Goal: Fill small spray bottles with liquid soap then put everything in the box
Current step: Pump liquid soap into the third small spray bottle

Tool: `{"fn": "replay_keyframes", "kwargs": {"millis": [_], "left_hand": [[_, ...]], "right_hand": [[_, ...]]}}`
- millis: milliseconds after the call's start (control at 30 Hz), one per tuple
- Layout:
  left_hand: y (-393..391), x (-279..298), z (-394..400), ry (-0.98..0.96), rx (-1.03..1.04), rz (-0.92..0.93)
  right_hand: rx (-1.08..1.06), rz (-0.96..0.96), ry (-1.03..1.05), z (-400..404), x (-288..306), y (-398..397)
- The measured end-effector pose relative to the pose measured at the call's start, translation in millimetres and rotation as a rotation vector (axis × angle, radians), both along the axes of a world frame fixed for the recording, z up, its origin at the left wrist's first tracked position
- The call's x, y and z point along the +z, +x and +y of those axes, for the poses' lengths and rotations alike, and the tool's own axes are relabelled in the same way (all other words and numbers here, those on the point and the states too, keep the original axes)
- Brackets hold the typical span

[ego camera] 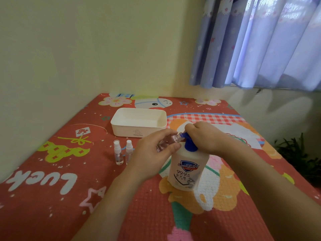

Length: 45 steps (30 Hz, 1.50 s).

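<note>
Bottles [118,154] with spray caps stand left on the red mat [52,171], near the white box [139,121]. Left hand [152,153] fingers curl round a tilted clear bottle [167,142], its mouth at the blue pump [188,141]. Right hand [205,136] fingers press together on the pump of the soap bottle [188,168].

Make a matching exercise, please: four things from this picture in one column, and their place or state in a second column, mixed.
1. white box
2. soap bottle
3. open small bottle
4. two capped spray bottles

a. tilted in the left hand
b. upright beside the left wrist
c. empty, near the wall
d. pump under the right hand

Pairs: 1-c, 2-d, 3-a, 4-b
</note>
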<state>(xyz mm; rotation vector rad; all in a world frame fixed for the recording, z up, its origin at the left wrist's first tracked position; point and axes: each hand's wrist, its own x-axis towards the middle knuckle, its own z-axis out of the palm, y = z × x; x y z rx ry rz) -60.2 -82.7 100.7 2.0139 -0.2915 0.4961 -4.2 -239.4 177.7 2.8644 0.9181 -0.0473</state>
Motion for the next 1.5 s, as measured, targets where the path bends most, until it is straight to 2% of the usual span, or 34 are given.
{"fn": "replay_keyframes", "kwargs": {"millis": [267,533,967,1200,1500], "left_hand": [[-0.7,10.8,1.7,0.041,0.007,0.029],[-2.2,11.1,1.1,0.060,0.013,0.006],[-1.8,6.7,-0.5,0.026,-0.001,0.014],[-3.5,6.9,-0.8,0.041,0.008,0.001],[-1.8,7.9,-0.3,0.039,0.015,-0.011]], "right_hand": [[-0.035,0.085,0.074,-0.6,11.2,0.6],[-0.044,0.042,0.104,-1.5,5.7,0.5],[-0.006,-0.032,0.021,-1.2,-5.8,3.2],[-0.034,0.005,0.020,-0.2,-0.9,0.3],[-0.041,0.075,0.118,-1.3,8.5,0.6]]}}
